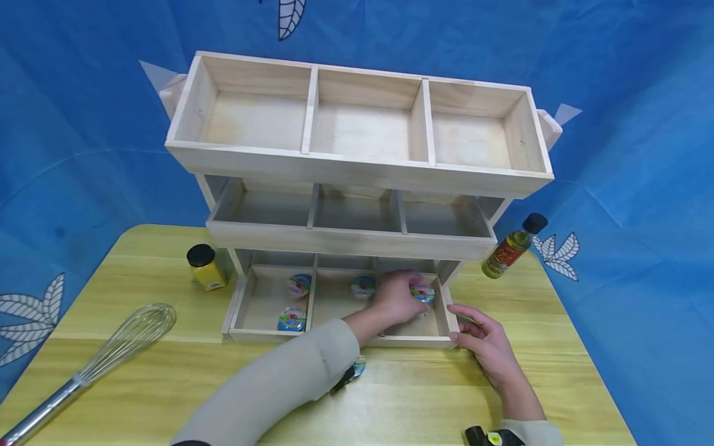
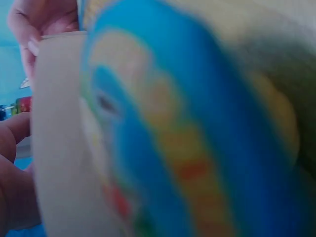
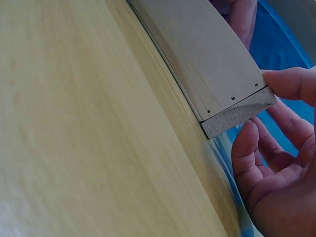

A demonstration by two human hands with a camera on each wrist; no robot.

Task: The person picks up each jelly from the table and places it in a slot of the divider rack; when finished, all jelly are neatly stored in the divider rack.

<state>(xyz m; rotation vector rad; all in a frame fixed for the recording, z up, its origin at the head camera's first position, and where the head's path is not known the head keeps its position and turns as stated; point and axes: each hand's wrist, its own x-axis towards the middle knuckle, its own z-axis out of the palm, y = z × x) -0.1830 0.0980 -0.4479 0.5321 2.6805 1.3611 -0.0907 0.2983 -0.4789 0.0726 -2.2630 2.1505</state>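
Note:
In the bottom tier of a wooden three-tier rack point(image 1: 359, 241), my left hand point(image 1: 397, 300) reaches into the right compartment. Its fingers and thumb pinch a small cup with a colourful printed lid point(image 1: 423, 293). My right hand point(image 1: 485, 341) grips the tier's front right corner point(image 3: 239, 113), with curled fingers. Similar cups lie in the left compartment, one at the back point(image 1: 299, 285) and one in front point(image 1: 292, 319), and another cup point(image 1: 364, 287) is in the middle one. On the table, a further cup point(image 1: 359, 367) is partly hidden by my left sleeve. A blurred blue lid point(image 2: 163, 123) fills much of the left wrist view.
Left of the rack stands a yellow jar with a black lid point(image 1: 207, 267). A wire whisk point(image 1: 119, 347) lies on the wooden table point(image 1: 184, 384) at left. An oil bottle point(image 1: 509, 251) stands right of the rack. The upper tiers overhang the bottom one.

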